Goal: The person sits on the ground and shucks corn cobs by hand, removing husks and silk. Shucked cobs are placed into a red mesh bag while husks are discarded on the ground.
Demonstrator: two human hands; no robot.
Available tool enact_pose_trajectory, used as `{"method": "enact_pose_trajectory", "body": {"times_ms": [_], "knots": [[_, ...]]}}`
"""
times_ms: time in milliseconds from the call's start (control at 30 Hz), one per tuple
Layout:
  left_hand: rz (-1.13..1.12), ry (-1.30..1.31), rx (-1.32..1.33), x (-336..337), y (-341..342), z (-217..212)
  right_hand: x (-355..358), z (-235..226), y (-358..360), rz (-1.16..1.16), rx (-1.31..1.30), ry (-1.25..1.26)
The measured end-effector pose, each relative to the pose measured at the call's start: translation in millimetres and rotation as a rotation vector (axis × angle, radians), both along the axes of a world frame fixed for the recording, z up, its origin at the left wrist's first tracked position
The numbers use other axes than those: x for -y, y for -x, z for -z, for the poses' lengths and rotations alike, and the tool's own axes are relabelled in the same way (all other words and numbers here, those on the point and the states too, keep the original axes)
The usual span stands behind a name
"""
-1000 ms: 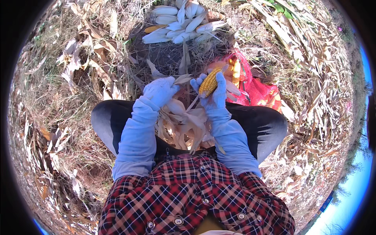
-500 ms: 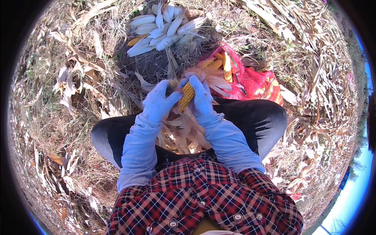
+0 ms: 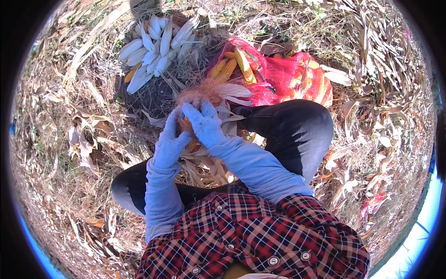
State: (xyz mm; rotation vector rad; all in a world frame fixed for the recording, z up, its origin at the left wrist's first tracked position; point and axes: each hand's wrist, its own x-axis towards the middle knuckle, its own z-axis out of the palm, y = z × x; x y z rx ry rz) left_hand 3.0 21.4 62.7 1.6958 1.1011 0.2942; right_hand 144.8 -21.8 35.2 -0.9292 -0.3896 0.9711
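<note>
Both my hands, in pale gloves, are closed together round one corn cob [image 3: 192, 144] above my crossed legs. My left hand [image 3: 168, 145] grips it from the left side. From above, my right hand [image 3: 204, 123] lies over it, its fingers bent across the cob's far end. Only a strip of yellow kernels shows between the gloves; the rest is hidden. Just beyond my fingers spreads a tuft of reddish-brown corn silk [image 3: 206, 92], with pale husk leaves [image 3: 234, 91] beside it. Loose dry husks [image 3: 204, 166] lie in my lap below the hands.
A heap of corn ears in whitish husks [image 3: 155, 51] lies at the far left, a bare yellow ear [image 3: 132, 73] at its edge. Far right of my hands lies a red mesh sack [image 3: 297, 79] with several yellow cobs [image 3: 245, 66] at its mouth. Dry stalks and leaves cover the ground.
My right hand has moved over the cob, which showed openly before and is now mostly covered. The hands have come closer together. The whole view has shifted, with the heap and sack now further left.
</note>
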Motion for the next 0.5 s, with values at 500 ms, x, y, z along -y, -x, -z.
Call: {"method": "enact_pose_trajectory", "body": {"times_ms": [500], "knots": [[0.014, -0.389, -0.5, -116.2, -52.7, -7.7, 12.2, -8.7, -12.0, -0.075, 0.078, 0.066]]}}
